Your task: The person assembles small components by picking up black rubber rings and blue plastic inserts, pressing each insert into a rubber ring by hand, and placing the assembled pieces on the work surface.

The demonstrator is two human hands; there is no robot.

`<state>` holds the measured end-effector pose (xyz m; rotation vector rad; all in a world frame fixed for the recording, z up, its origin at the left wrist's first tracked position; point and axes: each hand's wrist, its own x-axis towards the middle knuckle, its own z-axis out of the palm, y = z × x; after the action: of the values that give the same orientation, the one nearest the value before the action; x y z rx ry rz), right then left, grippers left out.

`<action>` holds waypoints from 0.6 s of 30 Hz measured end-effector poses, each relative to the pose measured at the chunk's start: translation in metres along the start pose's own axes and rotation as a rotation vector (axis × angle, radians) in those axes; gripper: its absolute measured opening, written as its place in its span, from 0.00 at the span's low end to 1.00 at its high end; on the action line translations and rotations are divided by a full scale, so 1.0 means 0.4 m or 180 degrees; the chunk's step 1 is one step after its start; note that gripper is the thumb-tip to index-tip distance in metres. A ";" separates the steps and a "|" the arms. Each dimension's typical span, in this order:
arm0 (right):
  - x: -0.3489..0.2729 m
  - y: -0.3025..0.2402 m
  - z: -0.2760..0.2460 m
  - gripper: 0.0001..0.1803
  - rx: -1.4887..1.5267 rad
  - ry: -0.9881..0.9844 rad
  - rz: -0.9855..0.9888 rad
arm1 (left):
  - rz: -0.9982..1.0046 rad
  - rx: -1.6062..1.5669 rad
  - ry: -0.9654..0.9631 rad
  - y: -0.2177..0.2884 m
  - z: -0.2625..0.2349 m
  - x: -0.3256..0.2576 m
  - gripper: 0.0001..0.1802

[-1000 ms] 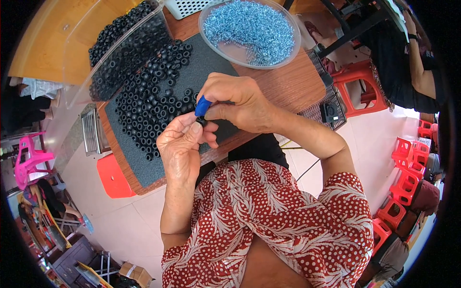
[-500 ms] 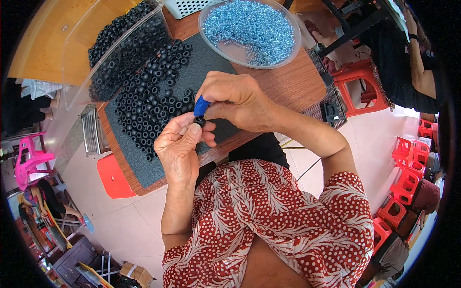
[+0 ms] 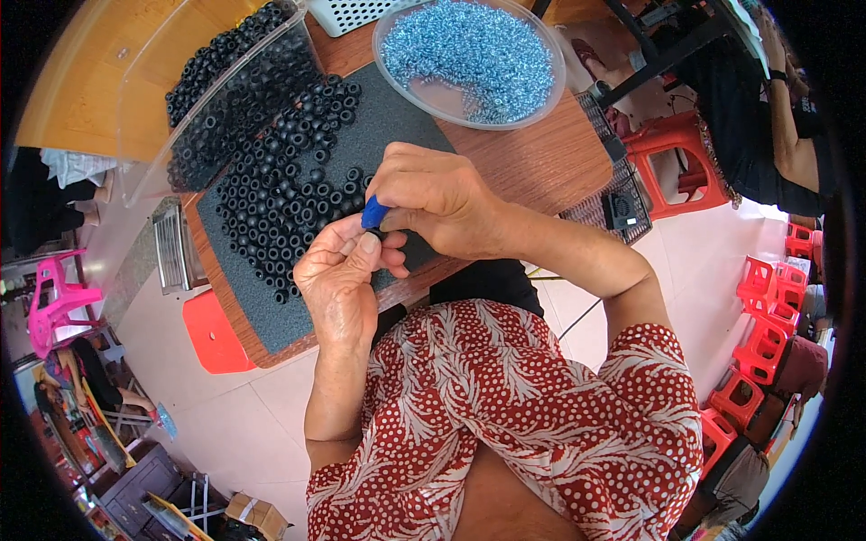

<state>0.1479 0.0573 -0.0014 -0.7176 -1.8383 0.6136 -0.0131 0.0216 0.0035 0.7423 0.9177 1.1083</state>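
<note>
My left hand is closed, its thumb and fingers pinching a small black ring-shaped piece, mostly hidden by the fingertips. Over it, my right hand is closed too. A blue covering sits at the tip of its index finger and presses down at the black piece, the thumb close beside it. Whatever lies between these right fingertips cannot be made out. Many similar black rings are spread on a dark grey mat just beyond my left hand.
A clear bin holding more black rings is tipped at the far left. A round clear tray of small blue shiny pieces stands at the table's far side, near a white perforated basket. Red stools and a person are at right.
My right hand has dipped slightly toward me, and the blue-covered fingertip now sits lower over the black ring, hiding more of it. My left hand has shifted only a little.
</note>
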 end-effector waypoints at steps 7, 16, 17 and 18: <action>0.002 -0.002 0.000 0.09 -0.0159 0.0083 -0.0163 | -0.0018 -0.0079 -0.0025 0.000 0.006 0.002 0.11; -0.001 -0.006 0.000 0.10 -0.0340 0.0162 -0.0346 | 0.0045 0.0032 -0.0090 -0.003 0.004 0.004 0.12; -0.001 -0.007 -0.001 0.10 -0.0334 0.0152 -0.0344 | 0.0044 0.0032 -0.0090 -0.001 0.004 0.004 0.12; 0.000 -0.008 -0.002 0.10 -0.0328 0.0142 -0.0343 | 0.0027 0.0001 -0.0116 0.001 0.006 0.005 0.12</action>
<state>0.1482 0.0551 0.0010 -0.6895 -1.8643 0.4322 -0.0111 0.0235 0.0046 0.7648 0.8846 1.0989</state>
